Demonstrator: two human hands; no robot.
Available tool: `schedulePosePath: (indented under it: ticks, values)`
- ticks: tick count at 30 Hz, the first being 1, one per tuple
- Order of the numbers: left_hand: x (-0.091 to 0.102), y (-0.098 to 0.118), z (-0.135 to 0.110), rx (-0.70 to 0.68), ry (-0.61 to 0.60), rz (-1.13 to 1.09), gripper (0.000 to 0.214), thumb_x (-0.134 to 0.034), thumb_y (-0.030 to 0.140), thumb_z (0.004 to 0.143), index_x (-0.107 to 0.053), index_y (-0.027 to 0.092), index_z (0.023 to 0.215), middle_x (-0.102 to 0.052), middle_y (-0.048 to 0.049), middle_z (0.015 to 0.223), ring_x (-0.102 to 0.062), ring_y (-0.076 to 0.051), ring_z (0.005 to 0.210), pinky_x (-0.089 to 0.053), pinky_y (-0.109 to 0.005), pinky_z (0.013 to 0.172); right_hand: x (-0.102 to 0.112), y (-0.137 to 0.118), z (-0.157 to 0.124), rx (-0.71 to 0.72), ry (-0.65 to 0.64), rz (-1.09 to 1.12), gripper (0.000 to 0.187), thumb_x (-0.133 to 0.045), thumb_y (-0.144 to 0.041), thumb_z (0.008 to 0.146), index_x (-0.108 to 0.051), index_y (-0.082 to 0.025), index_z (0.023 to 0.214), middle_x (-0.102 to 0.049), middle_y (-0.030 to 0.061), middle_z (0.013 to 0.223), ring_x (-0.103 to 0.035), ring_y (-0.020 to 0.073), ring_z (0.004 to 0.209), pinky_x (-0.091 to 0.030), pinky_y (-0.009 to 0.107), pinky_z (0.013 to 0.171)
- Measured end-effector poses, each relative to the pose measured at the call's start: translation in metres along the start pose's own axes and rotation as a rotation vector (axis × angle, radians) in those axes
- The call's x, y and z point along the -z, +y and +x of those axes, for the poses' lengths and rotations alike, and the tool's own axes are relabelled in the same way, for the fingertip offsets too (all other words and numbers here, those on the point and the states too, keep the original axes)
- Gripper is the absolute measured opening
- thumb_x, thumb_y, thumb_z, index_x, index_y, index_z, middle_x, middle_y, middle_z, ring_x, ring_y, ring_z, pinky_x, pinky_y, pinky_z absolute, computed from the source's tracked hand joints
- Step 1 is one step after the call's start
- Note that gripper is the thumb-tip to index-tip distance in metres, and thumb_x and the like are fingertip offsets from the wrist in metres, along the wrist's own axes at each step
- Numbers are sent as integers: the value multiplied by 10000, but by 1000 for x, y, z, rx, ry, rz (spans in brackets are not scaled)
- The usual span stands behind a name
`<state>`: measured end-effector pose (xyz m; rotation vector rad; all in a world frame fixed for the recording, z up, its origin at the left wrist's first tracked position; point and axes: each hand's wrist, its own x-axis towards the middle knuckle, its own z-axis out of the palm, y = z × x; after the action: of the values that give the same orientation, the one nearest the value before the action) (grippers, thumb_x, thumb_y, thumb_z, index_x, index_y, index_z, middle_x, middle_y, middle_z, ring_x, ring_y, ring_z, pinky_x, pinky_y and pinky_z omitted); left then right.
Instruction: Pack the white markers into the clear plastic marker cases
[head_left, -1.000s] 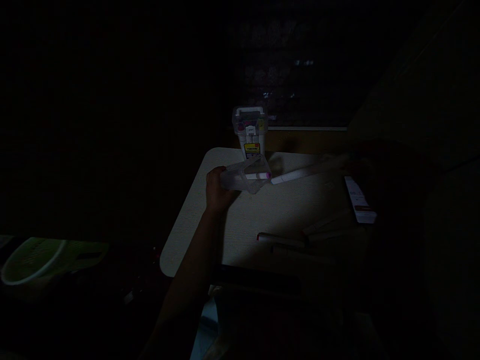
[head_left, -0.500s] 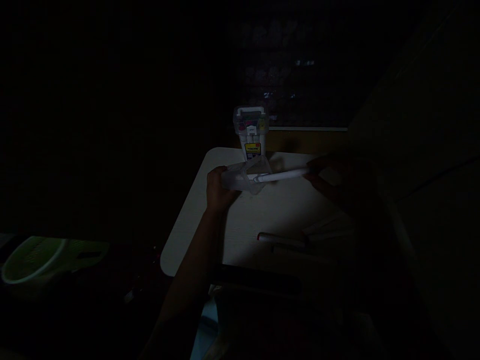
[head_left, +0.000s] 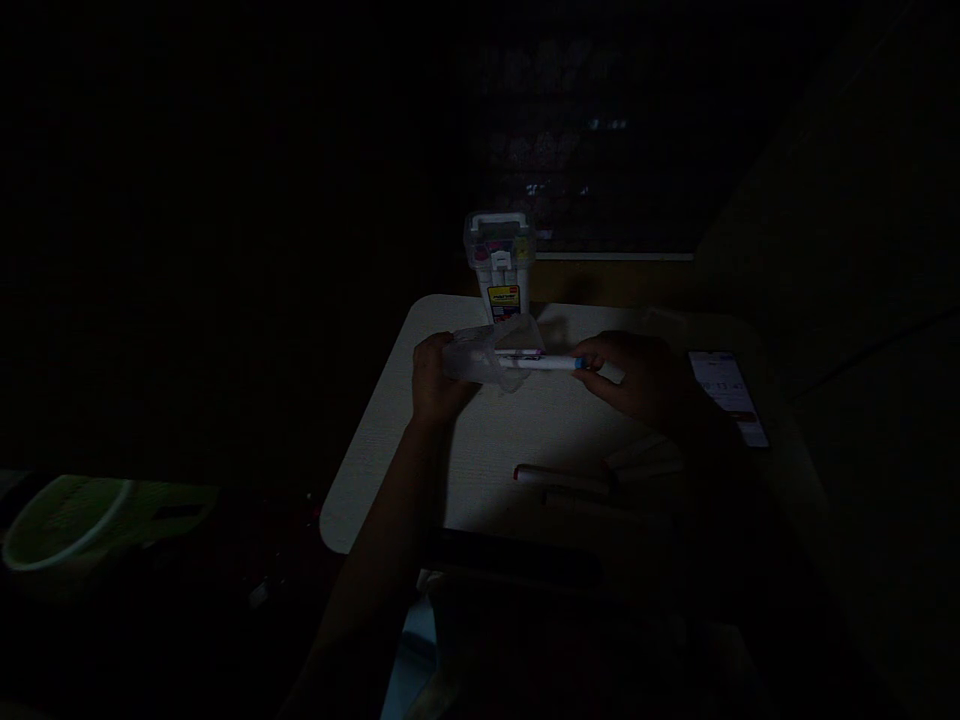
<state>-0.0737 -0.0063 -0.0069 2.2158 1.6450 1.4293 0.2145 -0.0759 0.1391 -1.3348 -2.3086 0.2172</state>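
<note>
My left hand (head_left: 436,380) is wrapped round a clear plastic box (head_left: 469,362), tipped on its side with its mouth facing right. Between the fingertips of my right hand (head_left: 630,370) is a white marker (head_left: 551,363) by its blue-capped end; the other end reaches into the box's mouth. Another marker (head_left: 517,352), white with a purplish tip, lies inside the box. Below the hands, a red-capped marker (head_left: 562,479) rests on the pale table (head_left: 390,430), with more markers dim in the shadow beside it.
Behind the held box stands a lidded clear case (head_left: 501,250) full of white markers. A lit phone (head_left: 729,398) lies at the table's right, beyond my right forearm. At the lower left is a green basket (head_left: 67,520). The room is very dark.
My right hand has moved left, sliding the marker further into the box. The phone has come into sight as the arm shifted. My left hand and the box stay nearly still.
</note>
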Motion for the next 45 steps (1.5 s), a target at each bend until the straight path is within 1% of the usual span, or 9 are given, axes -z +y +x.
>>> schedulePosePath:
  ticks: [16,19,21,25,28,31,35,40,45]
  values:
    - [0,1,1,-8,-1,9,728,-803,384,561,-485,192,1187,-575,-120,1169,-557,-307,1112,-447,-469,962,0,7,0,-30,-35,12,191,-534,-220,872,-699,-187,962,-740,63,899,-679,194,822,-477,293,744]
    - [0,2,1,10,8,11,730,-800,387,569,-482,199,1198,-571,-118,1178,-552,-303,1123,-449,-463,960,-6,8,-1,-55,-137,34,209,-554,-231,865,-695,-173,1007,-741,74,918,-680,199,846,-474,292,754]
    - [0,3,1,15,6,8,729,-799,392,569,-484,203,1198,-570,-114,1177,-553,-300,1124,-453,-458,956,-14,5,-2,-69,-275,44,226,-572,-240,856,-692,-162,1031,-741,86,946,-681,199,861,-475,284,751]
    - [2,4,1,7,5,7,727,-795,396,569,-487,195,1196,-575,-117,1174,-554,-308,1129,-453,-460,961,-37,-16,-8,2,-610,10,222,-595,-250,831,-698,-160,1005,-739,101,1013,-681,208,866,-470,269,690]
    - [3,5,2,7,-6,7,726,-796,397,566,-489,194,1192,-578,-121,1177,-553,-314,1134,-450,-467,968,-48,-33,-14,55,-727,-8,201,-590,-308,847,-708,-165,921,-742,104,953,-684,206,792,-450,262,612]
    - [2,4,3,-1,-7,1,714,-797,390,572,-494,183,1185,-580,-128,1170,-557,-313,1129,-451,-468,964,-49,-43,-17,62,-800,-74,189,-614,-310,838,-718,-153,852,-742,122,865,-686,215,735,-446,270,588]
    - [0,2,2,-5,22,2,709,-787,402,587,-492,179,1193,-578,-126,1168,-559,-306,1123,-456,-456,957,-51,-46,-16,48,-869,-152,188,-577,-203,835,-740,-122,880,-746,155,875,-705,238,765,-466,283,618]
    - [0,-1,2,-22,9,19,703,-782,408,599,-483,190,1196,-581,-111,1165,-564,-302,1110,-463,-453,950,-63,-45,-16,47,-877,-168,217,-602,-199,793,-754,-97,909,-748,179,892,-702,254,773,-462,287,619]
    - [-1,0,2,-40,32,3,696,-795,395,600,-484,203,1192,-581,-107,1165,-560,-305,1117,-469,-456,943,-60,-38,-16,52,-837,-26,212,-599,-300,813,-736,-157,890,-737,105,832,-648,180,671,-404,255,574]
